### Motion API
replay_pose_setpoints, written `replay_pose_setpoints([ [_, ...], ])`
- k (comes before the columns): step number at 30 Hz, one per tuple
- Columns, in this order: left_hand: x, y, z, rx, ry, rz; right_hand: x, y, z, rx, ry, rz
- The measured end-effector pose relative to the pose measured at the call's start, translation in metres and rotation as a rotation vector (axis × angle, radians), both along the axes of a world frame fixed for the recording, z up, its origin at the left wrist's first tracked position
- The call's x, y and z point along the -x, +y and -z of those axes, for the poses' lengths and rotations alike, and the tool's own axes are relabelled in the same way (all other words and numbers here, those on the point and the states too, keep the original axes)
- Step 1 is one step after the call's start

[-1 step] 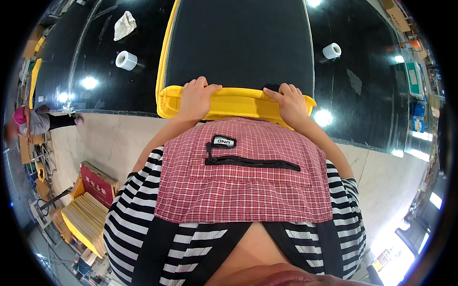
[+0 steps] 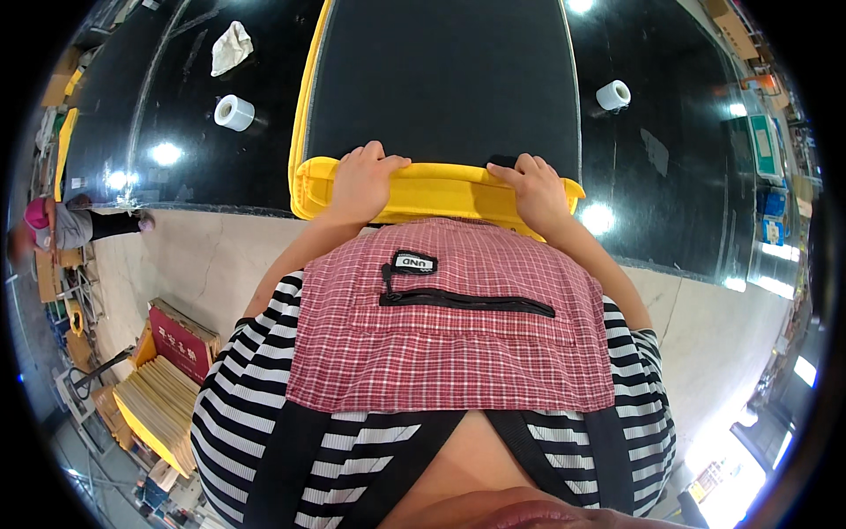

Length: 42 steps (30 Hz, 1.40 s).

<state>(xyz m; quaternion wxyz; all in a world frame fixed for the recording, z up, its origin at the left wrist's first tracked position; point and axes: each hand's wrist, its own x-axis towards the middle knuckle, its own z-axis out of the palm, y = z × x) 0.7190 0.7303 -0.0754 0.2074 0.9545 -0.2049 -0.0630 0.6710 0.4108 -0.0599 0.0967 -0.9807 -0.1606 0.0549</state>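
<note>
From where I stand, no displacement is evident against the preceding view: both hands stay at the same edge, so the work shows no visible advance. The yellow band [image 2: 441, 187] runs between and beneath the hands; the black panel [image 2: 441, 88] extends beyond their fingertips. The left hand [image 2: 359, 185] and right hand [image 2: 539, 194] have fingers curled over the band's far edge, thumbs directed inward; whether either pinches cannot be told. Finger undersides are hidden, the checked apron [image 2: 449, 353] meets the band's near side, and the panel's far end is cut off.
</note>
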Motion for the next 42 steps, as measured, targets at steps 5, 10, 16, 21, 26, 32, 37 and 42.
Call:
replay_pose_setpoints([
  [5,-0.013,0.005,-0.008,0.172,0.007,-0.208,-0.012,0.000,0.006,-0.345,-0.059,0.228],
  [10,-0.015,0.020,0.002,-0.074,-0.269,-0.112,-0.013,-0.005,0.001,-0.281,0.047,0.368],
  [16,-0.023,0.023,-0.005,-0.029,0.051,-0.209,-0.009,-0.013,0.004,-0.286,0.024,0.364],
  [21,-0.024,0.031,0.001,0.115,-0.038,-0.085,-0.012,-0.018,0.004,-0.380,0.041,0.278],
  [26,-0.019,0.043,0.017,0.301,-0.179,0.046,-0.007,-0.027,0.023,-0.407,-0.099,0.160],
  [32,-0.019,0.062,0.015,0.017,-0.300,0.182,0.013,-0.031,0.008,-0.180,-0.167,0.094],
  [37,-0.015,0.078,0.014,-0.023,-0.315,0.190,0.022,-0.042,0.018,-0.181,-0.192,0.136],
  [42,-0.029,0.071,0.001,0.061,0.081,0.069,0.020,-0.045,0.023,-0.263,-0.188,0.159],
])
